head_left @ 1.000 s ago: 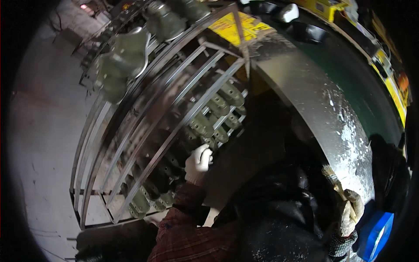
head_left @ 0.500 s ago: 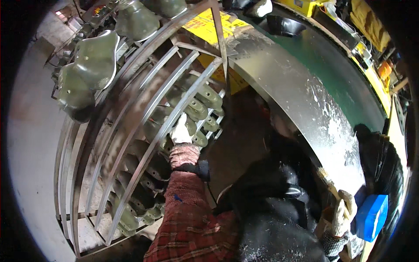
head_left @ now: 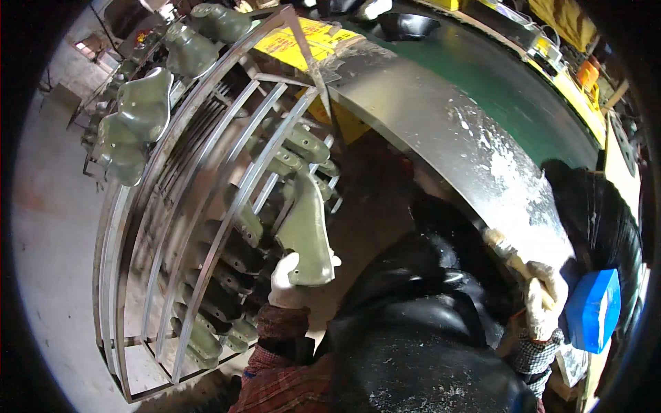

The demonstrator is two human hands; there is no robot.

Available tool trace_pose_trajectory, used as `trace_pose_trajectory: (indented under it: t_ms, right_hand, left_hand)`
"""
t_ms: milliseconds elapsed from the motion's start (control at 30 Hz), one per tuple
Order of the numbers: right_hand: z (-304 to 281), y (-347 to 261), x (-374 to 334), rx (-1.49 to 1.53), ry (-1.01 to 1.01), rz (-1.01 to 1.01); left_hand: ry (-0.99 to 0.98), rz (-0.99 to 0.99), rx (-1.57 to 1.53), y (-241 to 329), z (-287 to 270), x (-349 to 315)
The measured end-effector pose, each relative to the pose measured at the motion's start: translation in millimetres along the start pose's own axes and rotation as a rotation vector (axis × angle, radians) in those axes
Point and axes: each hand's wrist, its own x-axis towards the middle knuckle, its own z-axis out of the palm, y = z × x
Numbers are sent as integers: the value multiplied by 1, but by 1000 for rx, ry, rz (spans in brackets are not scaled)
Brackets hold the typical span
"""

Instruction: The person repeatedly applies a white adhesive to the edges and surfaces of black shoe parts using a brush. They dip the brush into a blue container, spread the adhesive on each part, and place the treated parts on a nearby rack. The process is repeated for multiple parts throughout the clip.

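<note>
In its white glove, my left hand (head_left: 286, 283) grips the lower end of an olive-green curved metal piece (head_left: 308, 234), with a thumb on one side and fingertips showing at the other. The piece stands up from the hand, just off the right side of a metal rack (head_left: 227, 237). More green pieces (head_left: 308, 144) rest on the rack's bars. At the near end of the worktable (head_left: 441, 131), my right hand (head_left: 545, 296), also gloved, is closed around the handle of a brush (head_left: 506, 249). The brush's pale bristles point away to the upper left.
Larger green shaped pieces (head_left: 144, 103) sit along the top left of the rack. A blue box (head_left: 593, 311) stands right of my right hand, near black plastic sheeting (head_left: 585, 206). A black bowl (head_left: 409, 27) and yellow printed sheet (head_left: 303, 43) lie at the far end.
My left hand has drawn a green piece out of the rack and brought it nearer to me. The right hand has shifted slightly up, still holding the brush. The view has turned a little.
</note>
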Motion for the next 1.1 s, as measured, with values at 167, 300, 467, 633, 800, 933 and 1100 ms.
trace_pose_trajectory:
  t_ms: [167,300,467,633,800,933,1100]
  right_hand:
    - [-92,15,-29,-262,735,-53]
    - [-186,50,-83,-673,1114,-10]
    - [-208,54,-108,-231,1049,193]
    - [-229,92,-113,-440,823,401]
    - [-253,80,-195,-279,1035,267]
    - [-199,44,-148,-220,999,-13]
    - [-25,-28,6,64,237,-173]
  left_hand:
    - [-471,145,773,-99,150,21]
    - [-669,17,753,-166,205,63]
    - [-627,-362,739,-212,195,121]
    - [-442,-475,706,-227,154,138]
    - [-18,-454,671,-186,131,109]
    - [-7,-451,667,-181,111,98]
    - [-127,-223,777,-183,92,128]
